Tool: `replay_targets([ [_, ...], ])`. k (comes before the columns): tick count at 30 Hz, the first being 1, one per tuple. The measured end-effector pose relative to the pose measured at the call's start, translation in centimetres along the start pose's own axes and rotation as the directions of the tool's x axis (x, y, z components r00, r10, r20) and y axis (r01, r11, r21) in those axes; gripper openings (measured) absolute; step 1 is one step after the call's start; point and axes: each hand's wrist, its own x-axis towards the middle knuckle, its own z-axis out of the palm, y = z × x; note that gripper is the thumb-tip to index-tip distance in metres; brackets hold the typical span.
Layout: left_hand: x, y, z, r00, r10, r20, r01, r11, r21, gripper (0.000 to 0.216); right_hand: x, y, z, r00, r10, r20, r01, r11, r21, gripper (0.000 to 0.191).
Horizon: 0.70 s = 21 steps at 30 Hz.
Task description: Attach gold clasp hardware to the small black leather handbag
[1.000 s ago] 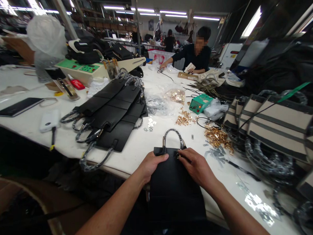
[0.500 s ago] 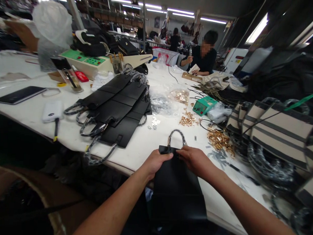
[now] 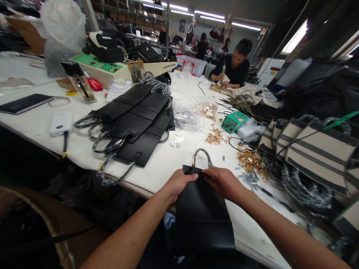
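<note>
A black bag panel (image 3: 204,214) hangs over the table's near edge towards me. Its wrapped loop handle (image 3: 203,151), with a gold-coloured fitting at the left end, lies on the white table. My left hand (image 3: 180,183) grips the panel's upper left edge, thumb on top. At the handle's right end, my right hand (image 3: 222,181) has its fingers pinched together; any small part between them is hidden. To the left lies a stack of black panels (image 3: 138,121) with wrapped handles. Gold-coloured hardware (image 3: 251,160) and grey metal plates (image 3: 248,178) are scattered to the right.
A green box (image 3: 234,121) sits beyond the hardware. Beige-and-black striped pieces (image 3: 320,155) crowd the right side. A white power bank (image 3: 61,123) and a dark tablet (image 3: 23,103) lie at left. Across the table a person (image 3: 231,69) works. A cardboard box (image 3: 44,220) stands lower left.
The view has shifted slightly. Both hands keep nearly the same place on the black panel, the right fingers moving only a little. The person across has lowered the raised hand.
</note>
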Motion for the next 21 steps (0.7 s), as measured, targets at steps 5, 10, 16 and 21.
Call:
replay_targets([
  [5,0.1,0.1,0.0,1.0,0.001,0.006,-0.001,1.0,0.003,0.039,0.7,-0.7,-0.1,0.997,0.063,0.039,-0.056,0.986,-0.157,0.023],
  [10,-0.1,0.0,0.2,1.0,0.012,-0.019,-0.012,1.0,0.023,0.036,0.6,-0.8,0.4,0.995,0.097,0.019,-0.094,0.986,-0.141,0.024],
  [16,-0.3,0.0,0.2,1.0,0.008,-0.018,-0.007,1.0,0.012,0.037,0.1,0.6,1.3,0.97,0.231,-0.082,-0.214,0.961,0.173,0.024],
  [21,-0.4,0.0,0.2,1.0,-0.005,0.001,0.005,1.0,-0.012,0.035,0.0,1.2,1.5,0.958,0.274,-0.086,-0.233,0.916,0.326,0.011],
])
